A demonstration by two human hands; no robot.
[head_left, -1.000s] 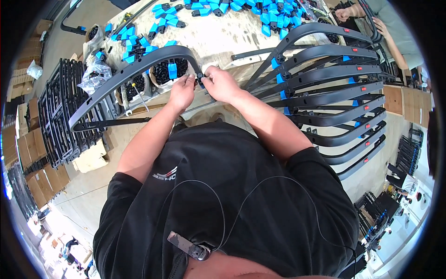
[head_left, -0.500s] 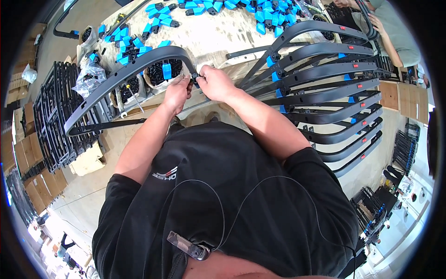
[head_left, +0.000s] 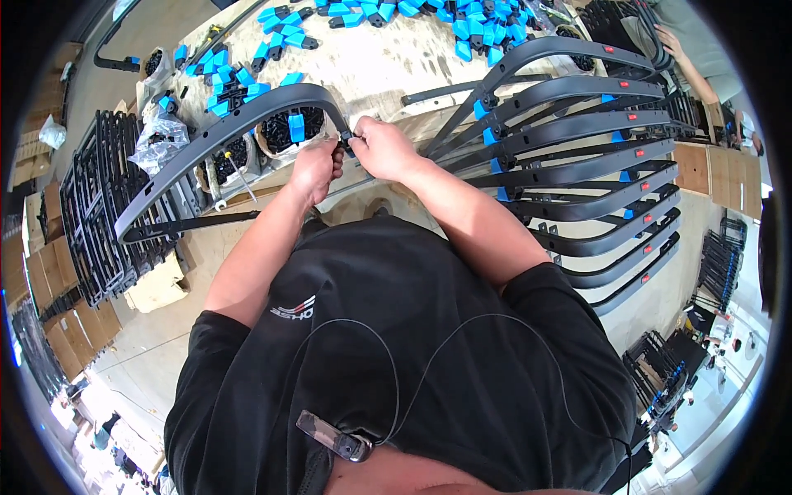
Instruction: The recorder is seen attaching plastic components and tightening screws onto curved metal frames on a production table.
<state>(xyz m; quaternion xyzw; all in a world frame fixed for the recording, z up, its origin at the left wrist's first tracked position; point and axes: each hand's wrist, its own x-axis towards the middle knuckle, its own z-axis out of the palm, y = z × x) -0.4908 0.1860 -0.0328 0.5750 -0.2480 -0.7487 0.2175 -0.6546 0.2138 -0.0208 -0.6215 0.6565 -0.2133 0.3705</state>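
Note:
A black curved frame (head_left: pixel 235 120) arches in front of me, its bent end coming down between my two hands. My right hand (head_left: pixel 385 150) is closed with thumb and fingers pinched at that end. Just left of it, my left hand (head_left: pixel 315 173) is curled shut against the frame's end; whatever lies inside its fingers is hidden. A small dark fitting shows at the frame's end between the hands. Behind the left hand stands a bag of small black parts (head_left: pixel 276 136), with a blue-and-black piece (head_left: pixel 296 126) on top.
Blue-and-black pieces (head_left: pixel 487 29) lie scattered over the wooden table (head_left: pixel 396 58). At right, several similar curved frames (head_left: pixel 586 173) with red marks are stacked. A screwdriver (head_left: pixel 239 173) leans by the bags at left, near racked black frames (head_left: pixel 103 198). Another person's arm (head_left: pixel 689 70) shows at upper right.
My hands and the frame stay nearly in place, with only a slight shift at the left fingers. The other person at upper right has moved a little.

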